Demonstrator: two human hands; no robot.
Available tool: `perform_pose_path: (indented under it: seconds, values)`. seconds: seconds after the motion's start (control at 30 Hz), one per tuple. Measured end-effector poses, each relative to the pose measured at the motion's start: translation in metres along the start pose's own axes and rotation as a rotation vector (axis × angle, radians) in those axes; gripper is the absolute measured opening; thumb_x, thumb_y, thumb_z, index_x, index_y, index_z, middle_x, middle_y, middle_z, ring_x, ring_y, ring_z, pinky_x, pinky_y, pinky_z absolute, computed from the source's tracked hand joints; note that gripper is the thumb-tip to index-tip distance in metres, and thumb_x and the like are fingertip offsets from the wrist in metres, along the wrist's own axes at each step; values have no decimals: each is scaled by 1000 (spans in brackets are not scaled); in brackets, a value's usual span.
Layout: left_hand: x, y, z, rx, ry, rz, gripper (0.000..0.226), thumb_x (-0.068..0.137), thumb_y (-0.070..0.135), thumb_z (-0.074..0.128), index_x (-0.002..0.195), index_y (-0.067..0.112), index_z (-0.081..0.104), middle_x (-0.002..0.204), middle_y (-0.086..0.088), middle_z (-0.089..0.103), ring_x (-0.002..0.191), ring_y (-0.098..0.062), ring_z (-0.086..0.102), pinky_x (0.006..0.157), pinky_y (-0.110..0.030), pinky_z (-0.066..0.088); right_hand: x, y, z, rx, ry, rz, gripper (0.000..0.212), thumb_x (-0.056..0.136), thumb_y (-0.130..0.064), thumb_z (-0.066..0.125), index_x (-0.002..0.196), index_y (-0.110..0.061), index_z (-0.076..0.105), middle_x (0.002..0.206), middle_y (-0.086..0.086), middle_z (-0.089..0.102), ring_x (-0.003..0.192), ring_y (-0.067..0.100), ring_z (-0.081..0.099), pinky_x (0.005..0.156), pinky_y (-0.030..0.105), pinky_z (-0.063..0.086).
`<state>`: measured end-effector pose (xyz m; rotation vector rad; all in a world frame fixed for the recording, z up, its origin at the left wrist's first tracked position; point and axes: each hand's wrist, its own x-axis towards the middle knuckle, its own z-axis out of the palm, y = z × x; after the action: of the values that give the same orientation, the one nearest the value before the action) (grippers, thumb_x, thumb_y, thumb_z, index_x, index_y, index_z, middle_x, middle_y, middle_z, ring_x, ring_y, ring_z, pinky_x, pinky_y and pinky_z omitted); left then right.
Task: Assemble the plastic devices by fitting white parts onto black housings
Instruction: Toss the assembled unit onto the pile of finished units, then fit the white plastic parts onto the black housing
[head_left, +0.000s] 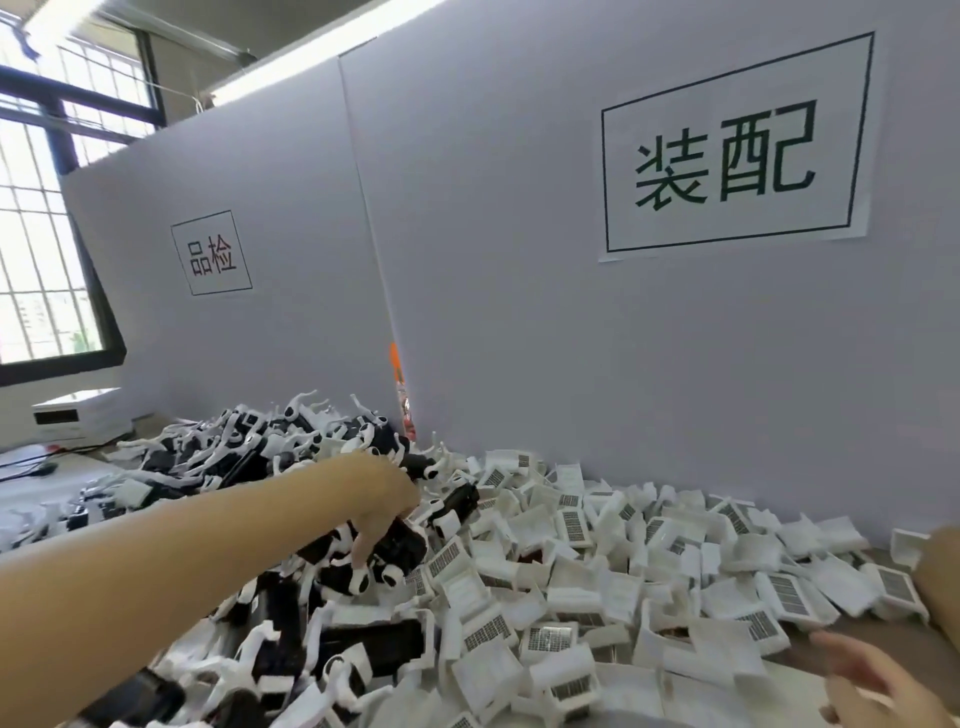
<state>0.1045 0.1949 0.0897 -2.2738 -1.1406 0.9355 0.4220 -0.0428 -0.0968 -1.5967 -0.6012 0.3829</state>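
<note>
My left hand (382, 506) is stretched out over the heap, fingers curling down round a black housing (402, 545) on top of the black-and-white pile (249, 457). My right hand (878, 680) sits low at the corner, blurred, fingers spread and holding nothing. The loose white parts (597, 582) lie between the two hands, against the white partition (519, 338).
</note>
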Motion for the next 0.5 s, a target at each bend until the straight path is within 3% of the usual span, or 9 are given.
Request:
perform_pose_path:
  seconds: [0.07,0.13,0.2,0.3,0.4,0.5]
  values:
    - [5,7,14,154,153,1,56,87,24,76,137,12,52,138,-6,51,129,-29,45,105,-46,43,-6,1,1,8,26,40,36,92,25,43,109,0,61,88,19,57,53,34,53,45,11,42]
    - [10,14,23,238,289,30,35,93,12,64,128,10,57,133,-8,51,123,-27,46,101,-44,45,-8,7,-3,-55,16,53,33,90,25,47,110,3,61,89,21,60,58,39,51,47,12,44]
    - [10,10,21,199,308,51,30,92,10,62,122,7,59,132,-9,46,119,-26,44,92,-40,49,-6,7,-4,-41,47,67,32,90,23,50,111,2,61,98,25,61,70,40,55,53,12,46]
    - [6,-6,9,-38,272,79,42,88,27,71,123,8,57,131,-6,41,120,-24,40,85,-35,44,-9,2,-2,-27,35,81,37,88,26,50,120,10,58,105,24,59,91,39,57,66,19,47]
    - [4,-21,0,-387,282,72,50,86,30,76,126,11,55,128,-2,43,117,-22,46,86,-29,40,-14,-9,-4,60,61,134,29,94,20,45,116,7,59,108,31,60,90,44,61,73,37,44]
    - [7,-29,1,-789,410,23,38,88,26,74,119,14,56,111,5,55,100,-16,55,79,-25,42,-15,-17,-9,128,-10,199,32,97,19,39,127,18,51,125,30,55,67,12,64,75,28,44]
